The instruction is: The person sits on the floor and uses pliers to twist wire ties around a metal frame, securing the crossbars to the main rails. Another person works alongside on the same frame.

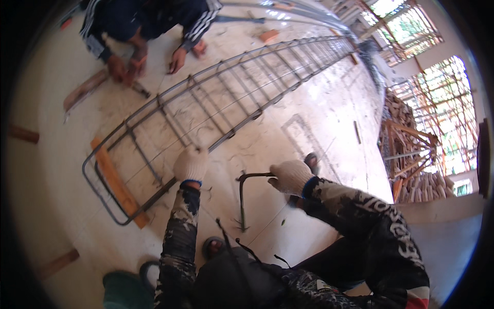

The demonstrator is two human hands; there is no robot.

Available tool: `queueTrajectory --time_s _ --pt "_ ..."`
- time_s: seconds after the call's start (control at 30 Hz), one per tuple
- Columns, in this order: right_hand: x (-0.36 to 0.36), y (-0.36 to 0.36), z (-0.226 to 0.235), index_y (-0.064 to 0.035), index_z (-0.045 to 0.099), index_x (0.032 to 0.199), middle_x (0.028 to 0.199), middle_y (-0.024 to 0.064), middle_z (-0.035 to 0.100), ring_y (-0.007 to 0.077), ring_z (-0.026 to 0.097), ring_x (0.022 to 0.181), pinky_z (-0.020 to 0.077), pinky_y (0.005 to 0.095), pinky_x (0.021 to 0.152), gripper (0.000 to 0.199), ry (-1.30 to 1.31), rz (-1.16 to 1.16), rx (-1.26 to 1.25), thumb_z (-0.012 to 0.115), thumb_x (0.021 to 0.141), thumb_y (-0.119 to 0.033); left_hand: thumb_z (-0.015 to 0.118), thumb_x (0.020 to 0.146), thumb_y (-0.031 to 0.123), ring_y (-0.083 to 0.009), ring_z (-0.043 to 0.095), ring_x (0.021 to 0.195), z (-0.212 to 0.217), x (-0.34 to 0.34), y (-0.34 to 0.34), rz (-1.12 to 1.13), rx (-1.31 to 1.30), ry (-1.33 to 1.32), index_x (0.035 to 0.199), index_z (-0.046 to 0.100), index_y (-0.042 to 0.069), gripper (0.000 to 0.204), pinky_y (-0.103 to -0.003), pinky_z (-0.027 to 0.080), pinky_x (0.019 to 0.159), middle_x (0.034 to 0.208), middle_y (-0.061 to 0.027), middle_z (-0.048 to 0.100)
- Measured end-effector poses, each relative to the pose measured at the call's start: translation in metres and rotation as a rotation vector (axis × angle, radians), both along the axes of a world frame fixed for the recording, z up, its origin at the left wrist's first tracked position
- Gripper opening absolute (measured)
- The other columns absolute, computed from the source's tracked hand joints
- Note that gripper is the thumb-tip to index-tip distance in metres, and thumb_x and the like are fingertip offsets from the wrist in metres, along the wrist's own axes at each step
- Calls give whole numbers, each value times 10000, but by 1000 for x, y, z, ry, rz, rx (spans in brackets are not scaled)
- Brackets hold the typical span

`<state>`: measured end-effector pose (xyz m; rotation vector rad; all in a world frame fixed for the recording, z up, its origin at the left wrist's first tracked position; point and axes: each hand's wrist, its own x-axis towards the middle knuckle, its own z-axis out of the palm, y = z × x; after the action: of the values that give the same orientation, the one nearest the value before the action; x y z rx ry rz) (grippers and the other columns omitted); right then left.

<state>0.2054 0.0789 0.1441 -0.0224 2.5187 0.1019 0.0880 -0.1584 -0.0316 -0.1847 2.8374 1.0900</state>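
long rebar cage (216, 98) flat on floor, bent hook tool (242, 198) upright

Far left, another person (144, 20) in a dark striped jacket crouches on the pale concrete floor (319, 129), both hands down by a wooden plank (85, 88). A small orange block (268, 35) sits far off near them. Over on the right, a heap of stacked timber (411, 154) rises beside scaffolding (447, 103). Near left, a short wood piece (59, 262) lies alone, another (23, 134) further left
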Motion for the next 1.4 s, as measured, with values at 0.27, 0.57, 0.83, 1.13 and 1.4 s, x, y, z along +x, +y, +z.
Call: queueTrajectory --time_s 0.27,0.57,0.83,1.13,1.4 --pt "-49 59 -8 -118 783 994 876 166 741 416 717 888 556 546 786 380 -124 223 -142 685 909 -475 589 1005 428 -444 732 787 20 6 -8 -87 -140 31 1008 736 38 416 -554 555 681 848 -224 750" --pt "-11 192 -204 -44 775 1026 930 184 775 377 737 845 555 513 811 476 -191 -142 -444 605 1019 -488 735 960 202 -362 734 1011 75 245 -146 -116 149 -96 1190 711 50 277 -472 567 911 1096 -177 758" --pt "-27 133 -161 -112 828 1091 1096 123 804 324 750 1087 554 470 978 672 -789 856 436 525 951 -697 742 943 362 -288 708 1080 86 409 -190 504 -103 -683 1184 697 73 379 -416 568 933 1197 -103 712" --pt "-83 -129 -148 -101 736 935 839 172 724 387 724 851 562 534 817 296 -470 1322 -430 677 944 -390 834 819 395 -354 689 1108 17 386 -173 756 -520 -372 1162 718 46 502 -493 526 953 1126 -175 728" --pt "16 -329 -215 -42 778 972 966 168 773 346 744 931 578 489 853 327 -409 722 -1217 666 956 -348 805 884 257 -350 722 905 24 387 -169 845 -357 -53 997 760 63 229 -468 559 832 966 -142 751"
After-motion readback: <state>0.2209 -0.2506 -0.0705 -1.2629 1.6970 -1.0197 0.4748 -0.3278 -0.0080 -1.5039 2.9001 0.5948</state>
